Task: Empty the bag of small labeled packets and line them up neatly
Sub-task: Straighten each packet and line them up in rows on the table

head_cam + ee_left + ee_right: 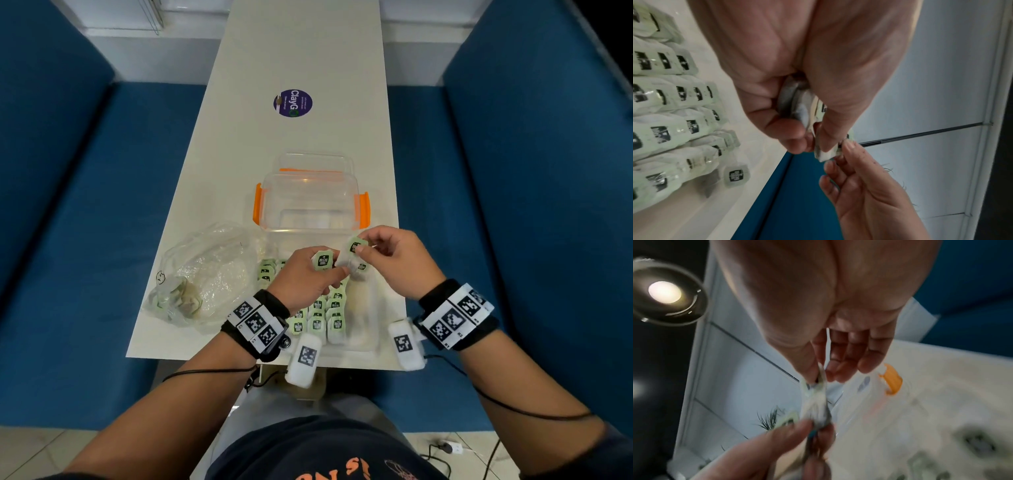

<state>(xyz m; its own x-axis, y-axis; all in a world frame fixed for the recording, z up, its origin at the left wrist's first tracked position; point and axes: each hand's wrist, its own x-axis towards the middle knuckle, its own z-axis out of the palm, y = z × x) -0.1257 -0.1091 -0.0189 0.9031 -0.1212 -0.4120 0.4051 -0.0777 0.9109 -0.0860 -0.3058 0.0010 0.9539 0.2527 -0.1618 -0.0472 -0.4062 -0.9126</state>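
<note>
**Both hands lifting packets above the laid-out rows**

A long white table [260,137] runs away from the person between blue seats [85,205]. On it, past the hands, stands a clear plastic box [310,202] with orange side clips, its lid leaning behind it. To the near left lies the crumpled clear bag [202,274]; a few greenish items seem to remain in its near corner, though the plastic blurs them. At the table's near edge, under and between the wrists, the rows of packets [322,318] lie side by side, pale green with dark square labels, overlapping in tidy lines. A round purple sticker [293,102] sits farther up the table.

The left hand [305,277] is raised above the rows, its fingers curled round a small bunch of packets, with one labeled packet [323,259] showing at the top of its grip. The right hand [394,260] is just beside it, thumb and forefinger pinching the green tag of a second packet [356,247], the other fingers loosely spread. In the right wrist view this packet's pale body stretches between the two hands, both touching it.
</note>
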